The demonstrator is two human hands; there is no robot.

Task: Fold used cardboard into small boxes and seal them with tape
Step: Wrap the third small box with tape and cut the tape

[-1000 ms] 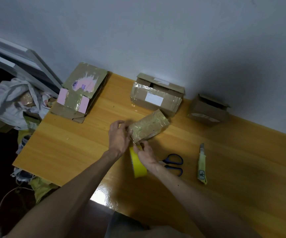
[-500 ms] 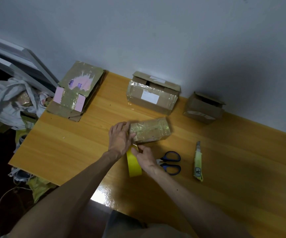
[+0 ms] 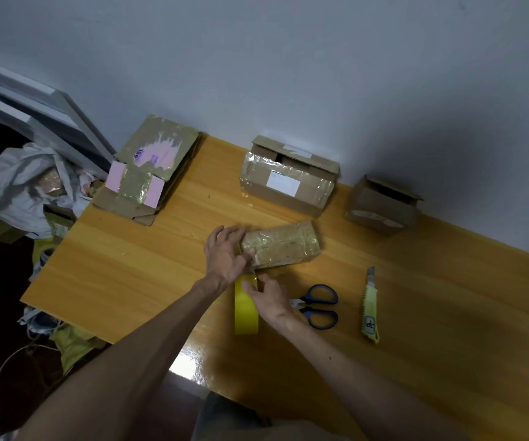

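Cardboard wrapped in shiny clear tape, that's the small box (image 3: 284, 246), and it's lying flat on the wooden table (image 3: 129, 265) near the middle, long side roughly along the back wall. A second ago it was tipped up at an angle in the person's hands, so it's just been set down and squared off. The left hand (image 3: 226, 254) grips the box's left end, fingers curled over the far side and thumb on top, basically pinning it in place. The right hand (image 3: 268, 299) sits just in front, fingers pinching the top of the yellow tape roll (image 3: 246, 308), which stands on edge and touches or nearly touches the box's near left corner; can't tell if a strip is actually stretched between them, it's too blurry there. My guess is that end is getting its last bit of tape, so this box is pretty much sealed and a cut comes next. Handy for that, the blue-handled scissors (image 3: 319, 305) are right beside the right hand, with a utility knife (image 3: 370, 308) a bit further right. Along the wall sit a bigger taped box (image 3: 287, 186), a small open box (image 3: 381, 205) and a flattened cardboard piece (image 3: 152, 173) hanging off the left corner.
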